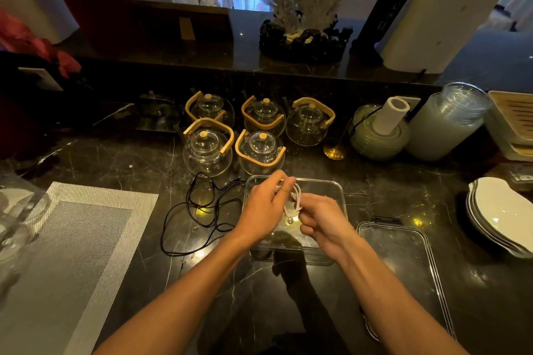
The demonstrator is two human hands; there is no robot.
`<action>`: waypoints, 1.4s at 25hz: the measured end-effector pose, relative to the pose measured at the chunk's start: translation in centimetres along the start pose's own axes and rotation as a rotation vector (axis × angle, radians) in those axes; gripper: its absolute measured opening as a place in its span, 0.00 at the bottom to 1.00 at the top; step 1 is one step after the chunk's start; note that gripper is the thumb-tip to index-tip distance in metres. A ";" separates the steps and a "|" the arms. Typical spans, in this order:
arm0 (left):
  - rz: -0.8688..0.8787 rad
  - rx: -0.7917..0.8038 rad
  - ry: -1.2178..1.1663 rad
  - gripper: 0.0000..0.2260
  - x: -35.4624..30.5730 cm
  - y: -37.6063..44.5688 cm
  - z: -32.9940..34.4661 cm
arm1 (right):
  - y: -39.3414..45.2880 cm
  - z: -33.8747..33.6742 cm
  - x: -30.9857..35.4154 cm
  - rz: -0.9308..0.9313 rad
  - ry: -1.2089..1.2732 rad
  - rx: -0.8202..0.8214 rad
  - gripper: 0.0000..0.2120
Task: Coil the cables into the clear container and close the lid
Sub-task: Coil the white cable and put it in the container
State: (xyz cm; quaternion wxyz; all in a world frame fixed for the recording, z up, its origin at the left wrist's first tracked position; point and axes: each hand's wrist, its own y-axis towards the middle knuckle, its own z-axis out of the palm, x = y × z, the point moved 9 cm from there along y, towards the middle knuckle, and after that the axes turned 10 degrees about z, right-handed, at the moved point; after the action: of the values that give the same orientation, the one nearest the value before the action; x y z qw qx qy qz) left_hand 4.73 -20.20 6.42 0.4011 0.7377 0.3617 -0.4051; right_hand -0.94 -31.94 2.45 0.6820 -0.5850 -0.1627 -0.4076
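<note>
A clear container (341, 196) stands open on the dark marble counter. Both hands hover over it with a white cable (294, 201) looped between them. My left hand (266, 209) pinches the upper part of the loops. My right hand (318, 217) grips the lower end of the same cable. A black cable (199, 210) lies loose and uncoiled on the counter just left of the container. The clear lid (403, 256) lies flat to the right of the container.
Several glass teapots (207, 150) with bamboo handles stand right behind the container. A grey woven placemat (72, 239) lies at the left. Stacked white plates (501, 213) sit at the right edge, with glass jars (444, 124) behind them.
</note>
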 end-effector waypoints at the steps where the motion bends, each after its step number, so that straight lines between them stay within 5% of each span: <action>1: -0.036 -0.011 -0.005 0.13 0.4 0.2 -0.3 | -0.1 0.4 0.1 -0.008 0.001 0.077 0.12; 8: -0.218 -0.014 0.163 0.13 2.5 -0.1 -0.4 | -0.4 1.7 0.3 -0.135 0.019 0.214 0.09; 15: -0.171 0.077 0.242 0.14 1.8 -0.2 0.5 | -2.1 0.5 2.6 -0.569 -0.756 -0.430 0.03; 20: -0.218 0.041 0.213 0.16 2.4 -1.0 1.0 | -4.3 0.9 3.5 -0.908 -0.901 -0.540 0.11; 26: -0.212 0.109 0.169 0.15 4.1 -1.9 2.7 | -1.2 -2.4 1.2 -0.464 -0.131 -0.343 0.04; 31: -0.416 0.216 0.007 0.14 8.5 -0.8 2.5 | 3.0 -3.5 -0.1 -0.112 -0.301 -0.249 0.11; 35: -0.571 0.304 0.070 0.09 11.3 0.4 3.4 | 5.8 -4.1 -0.7 0.001 -0.278 -0.195 0.10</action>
State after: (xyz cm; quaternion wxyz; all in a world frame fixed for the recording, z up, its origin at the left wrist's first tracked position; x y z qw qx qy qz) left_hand 8.67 -20.99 -4.66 0.1437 0.6715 0.5029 -0.5248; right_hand 1.90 -35.63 -3.03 0.5931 -0.6992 -0.2150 -0.3364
